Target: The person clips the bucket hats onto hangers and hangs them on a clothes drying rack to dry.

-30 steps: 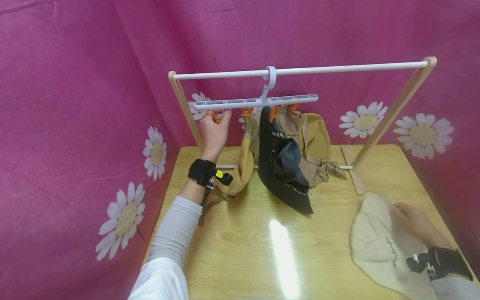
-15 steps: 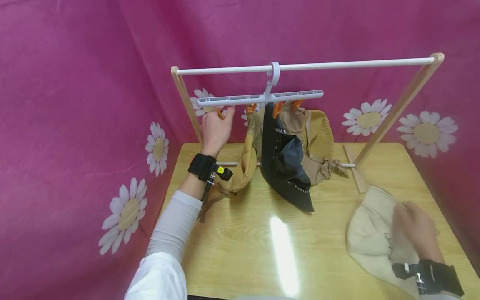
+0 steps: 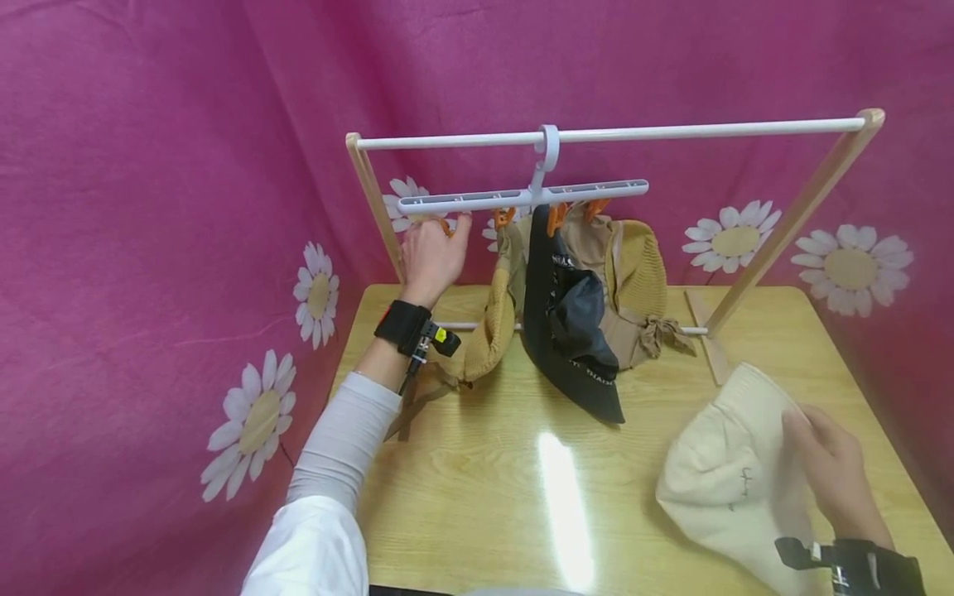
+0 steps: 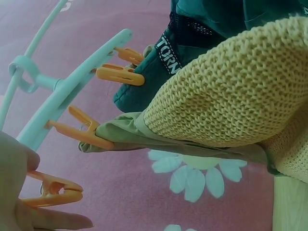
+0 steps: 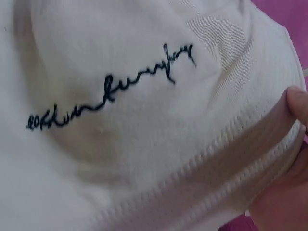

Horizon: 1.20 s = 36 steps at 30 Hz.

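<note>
My left hand [image 3: 432, 261] is at the left end of a pale plastic hanger [image 3: 465, 201]. Its thumb and fingers pinch an orange clip [image 4: 67, 196], which has no fabric in its jaws. Low on the right, my right hand [image 3: 838, 472] grips the edge of a cream cloth hat [image 3: 734, 484] with dark stitched lettering. In the right wrist view, the thumb lies on the hat's stitched rim, with the fingers behind it. Beside the left hand, another orange clip [image 4: 86, 132] holds a yellow knit hat [image 4: 226, 91] by its fabric edge.
A black bucket hat [image 3: 574, 331] and a tan and yellow hat with a bow [image 3: 637, 265] hang from further clips. The hanger hooks over the white rail [image 3: 708, 132] of a wooden-legged rack. Below is a wooden table [image 3: 477, 497]; a pink flowered cloth [image 3: 596, 66] stands behind.
My right hand has drawn the cream hat slightly leftward, and its crown now bulges further left. My left hand stays at the same clip.
</note>
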### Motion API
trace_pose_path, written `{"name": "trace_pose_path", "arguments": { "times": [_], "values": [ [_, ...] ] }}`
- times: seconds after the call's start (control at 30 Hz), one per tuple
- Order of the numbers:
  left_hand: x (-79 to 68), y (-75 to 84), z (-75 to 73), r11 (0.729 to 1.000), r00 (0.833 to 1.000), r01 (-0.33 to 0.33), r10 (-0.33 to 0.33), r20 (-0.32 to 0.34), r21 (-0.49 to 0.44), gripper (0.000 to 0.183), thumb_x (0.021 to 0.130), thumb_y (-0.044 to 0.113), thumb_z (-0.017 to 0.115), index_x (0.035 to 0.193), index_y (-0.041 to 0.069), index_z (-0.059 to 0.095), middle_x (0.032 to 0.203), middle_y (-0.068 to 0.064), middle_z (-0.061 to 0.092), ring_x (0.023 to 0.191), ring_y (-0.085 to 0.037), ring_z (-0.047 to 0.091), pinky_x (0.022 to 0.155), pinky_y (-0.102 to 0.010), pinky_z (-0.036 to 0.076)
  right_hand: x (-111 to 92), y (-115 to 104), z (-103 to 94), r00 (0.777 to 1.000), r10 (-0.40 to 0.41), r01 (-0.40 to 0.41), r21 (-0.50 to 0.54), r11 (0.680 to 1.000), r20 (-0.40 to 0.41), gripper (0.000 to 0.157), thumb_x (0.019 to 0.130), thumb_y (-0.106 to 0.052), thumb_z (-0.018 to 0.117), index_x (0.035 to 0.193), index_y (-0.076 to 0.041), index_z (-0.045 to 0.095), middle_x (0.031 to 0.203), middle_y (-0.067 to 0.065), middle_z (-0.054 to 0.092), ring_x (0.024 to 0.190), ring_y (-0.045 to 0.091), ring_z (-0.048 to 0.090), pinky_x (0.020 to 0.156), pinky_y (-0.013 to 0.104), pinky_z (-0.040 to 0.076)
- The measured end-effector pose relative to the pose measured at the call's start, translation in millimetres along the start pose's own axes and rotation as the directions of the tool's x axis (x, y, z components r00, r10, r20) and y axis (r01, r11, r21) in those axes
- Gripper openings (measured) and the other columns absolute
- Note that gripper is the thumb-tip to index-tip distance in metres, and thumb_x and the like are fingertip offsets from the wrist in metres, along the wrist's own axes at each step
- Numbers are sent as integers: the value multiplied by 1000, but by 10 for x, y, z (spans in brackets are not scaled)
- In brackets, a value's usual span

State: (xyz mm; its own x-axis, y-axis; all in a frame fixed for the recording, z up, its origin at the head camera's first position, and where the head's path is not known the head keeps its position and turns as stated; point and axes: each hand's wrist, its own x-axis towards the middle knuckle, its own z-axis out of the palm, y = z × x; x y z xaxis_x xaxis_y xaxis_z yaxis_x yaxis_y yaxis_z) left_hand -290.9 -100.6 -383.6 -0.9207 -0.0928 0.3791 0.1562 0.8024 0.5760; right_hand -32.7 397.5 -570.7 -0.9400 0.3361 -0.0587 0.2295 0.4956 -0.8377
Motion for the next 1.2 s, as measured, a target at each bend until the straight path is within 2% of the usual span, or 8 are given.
{"name": "trace_pose_path", "arguments": {
  "times": [0.1, 0.2, 0.3, 0.43, 0.53, 0.7, 0.97, 1.2],
  "values": [
    [-1, 6, 12, 1000, 1000, 8, -9, 23, 7, 62, 104, 58, 43, 61, 13, 45, 71, -7, 47, 83, -33, 59, 74, -51, 47, -21, -66, 15, 998, -64, 65, 22, 998, -10, 49, 111, -42, 49, 151, -15, 55, 122, -30, 55, 108, -12, 47, 91, 14, 42],
    [-2, 2, 29, 1000, 999, 1, -1, 39, 0, 62, 105, 57, 42, 60, 14, 45, 69, -7, 47, 86, -34, 59, 76, -51, 46, -34, -156, 43, 995, -102, 103, 47, 994, -17, 45, 111, -39, 50, 147, -14, 60, 117, -32, 56, 109, -12, 49, 86, 9, 37],
    [-4, -3, 40, 1000, 999, -10, 10, 51, -8, 62, 107, 55, 40, 60, 15, 44, 65, -5, 45, 79, -32, 58, 72, -49, 45, -32, -268, 123, 995, -99, 99, 78, 992, -1, 46, 112, -40, 47, 146, -13, 60, 118, -31, 56, 112, -11, 47, 105, 20, 35],
    [-5, -8, 50, 1000, 998, -14, 15, 63, -16, 60, 108, 52, 37, 62, 15, 44, 63, -3, 42, 69, -29, 54, 67, -45, 42, -15, -428, 344, 996, -66, 59, 132, 990, 52, 48, 112, -44, 42, 146, -14, 59, 122, -28, 54, 116, -11, 43, 122, 54, 26],
    [-3, -11, 64, 1000, 997, -18, 19, 73, -14, 57, 109, 51, 36, 65, 15, 45, 64, -3, 42, 67, -27, 52, 65, -43, 40, -10, -538, 563, 991, -88, 64, 221, 973, 103, 45, 113, -44, 41, 142, -15, 60, 123, -26, 55, 118, -8, 43, 120, 48, 30],
    [-7, 4, 84, 998, 995, -34, 38, 90, -48, 53, 111, 47, 36, 72, 14, 48, 65, -3, 44, 62, -25, 48, 60, -38, 35, -2, -714, 937, 955, -246, 114, 565, 817, 163, 30, 114, -27, 44, 130, -11, 65, 121, -12, 60, 121, 4, 51, 103, 16, 38],
    [-28, 50, 101, 997, 994, -54, 59, 97, -55, 52, 113, 43, 35, 71, 14, 46, 65, -2, 42, 62, -24, 48, 60, -37, 35, -27, -1020, 1416, 903, -399, 106, 816, 568, 161, 31, 114, -13, 40, 119, -17, 70, 111, -7, 66, 106, 6, 61, 98, 20, 47],
    [-14, 78, 116, 996, 993, -77, 81, 84, -44, 49, 113, 37, 34, 73, 14, 46, 65, -2, 41, 63, -26, 49, 62, -39, 36, -92, -1281, 1771, 866, -470, 62, 894, 445, 173, 32, 114, -14, 40, 119, -19, 71, 112, -8, 66, 104, 5, 63, 95, 21, 48]
  ]
}}
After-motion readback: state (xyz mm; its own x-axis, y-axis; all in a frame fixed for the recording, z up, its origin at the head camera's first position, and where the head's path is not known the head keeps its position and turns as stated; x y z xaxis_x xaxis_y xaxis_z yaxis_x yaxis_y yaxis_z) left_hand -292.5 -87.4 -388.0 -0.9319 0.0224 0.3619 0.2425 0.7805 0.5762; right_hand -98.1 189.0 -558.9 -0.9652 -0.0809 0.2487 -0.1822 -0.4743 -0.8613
